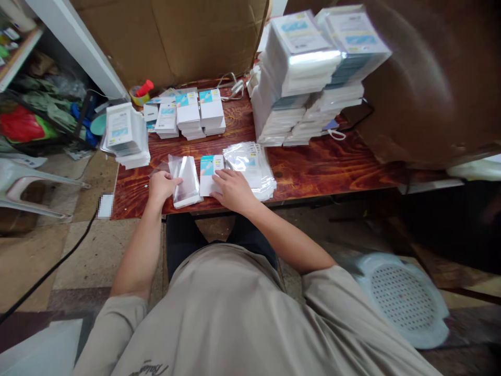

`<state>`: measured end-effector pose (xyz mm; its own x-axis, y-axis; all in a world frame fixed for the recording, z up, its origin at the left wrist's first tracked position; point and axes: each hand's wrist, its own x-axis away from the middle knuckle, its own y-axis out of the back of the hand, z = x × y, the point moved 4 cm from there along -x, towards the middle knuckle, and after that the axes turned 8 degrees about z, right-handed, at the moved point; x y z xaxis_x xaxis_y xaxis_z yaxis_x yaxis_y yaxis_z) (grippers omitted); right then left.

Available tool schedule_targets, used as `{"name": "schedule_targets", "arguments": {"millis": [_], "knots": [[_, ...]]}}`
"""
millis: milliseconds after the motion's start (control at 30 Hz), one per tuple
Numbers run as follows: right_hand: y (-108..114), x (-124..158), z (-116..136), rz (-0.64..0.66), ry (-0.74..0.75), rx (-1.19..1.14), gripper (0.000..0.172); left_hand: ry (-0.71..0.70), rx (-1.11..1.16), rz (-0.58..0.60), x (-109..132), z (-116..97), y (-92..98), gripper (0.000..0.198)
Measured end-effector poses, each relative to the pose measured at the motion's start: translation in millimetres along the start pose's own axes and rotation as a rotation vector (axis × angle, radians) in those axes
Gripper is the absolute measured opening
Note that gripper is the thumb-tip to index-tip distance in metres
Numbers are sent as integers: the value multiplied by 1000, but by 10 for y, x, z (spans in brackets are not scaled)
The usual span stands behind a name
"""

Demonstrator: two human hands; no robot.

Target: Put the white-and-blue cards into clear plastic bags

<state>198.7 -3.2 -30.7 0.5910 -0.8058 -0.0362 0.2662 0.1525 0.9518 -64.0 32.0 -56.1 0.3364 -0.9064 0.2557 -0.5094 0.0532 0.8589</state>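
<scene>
My left hand (161, 188) is closed at the left edge of a stack of clear plastic bags (187, 180), its thumb lying over the top bag. A loose film edge shows above that hand. To the right lies a white and blue printed card (207, 180), apparently the top of a small pile. My right hand (234, 190) rests on the card's right side with its fingers stretched out. Partly behind that hand, a fanned pile of bagged cards (254, 169) lies on the reddish wooden table (305, 172).
Tall stacks of bagged cards (297, 68) stand at the back right. Card piles (188, 115) and another bagged stack (119, 130) line the back left, near a yellow tape roll (140, 96). Cardboard (188, 42) rises behind. A plastic stool (405, 297) is at the lower right.
</scene>
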Motion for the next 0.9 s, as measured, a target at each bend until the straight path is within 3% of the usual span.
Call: {"name": "schedule_targets", "arguments": {"millis": [100,167,333,500,700,800,900], "knots": [[-78,-119,132,226,72,152,30,-68,-42,-32,108,-36,82,27],[-93,-126,170,274,113,236,34,-88,-90,-25,188,-59,119,31],[-88,-80,276,297,156,390,37,-114,-196,-106,318,-113,181,41],[-95,-48,363,331,184,439,44,-131,-114,-212,322,-139,211,32],[-90,8,343,378,211,395,38,-204,-92,-176,261,-90,178,35],[-93,39,249,366,232,306,33,-283,10,-291,261,-34,192,33],[-62,77,84,222,190,148,28,-273,354,-343,241,48,158,24]]}}
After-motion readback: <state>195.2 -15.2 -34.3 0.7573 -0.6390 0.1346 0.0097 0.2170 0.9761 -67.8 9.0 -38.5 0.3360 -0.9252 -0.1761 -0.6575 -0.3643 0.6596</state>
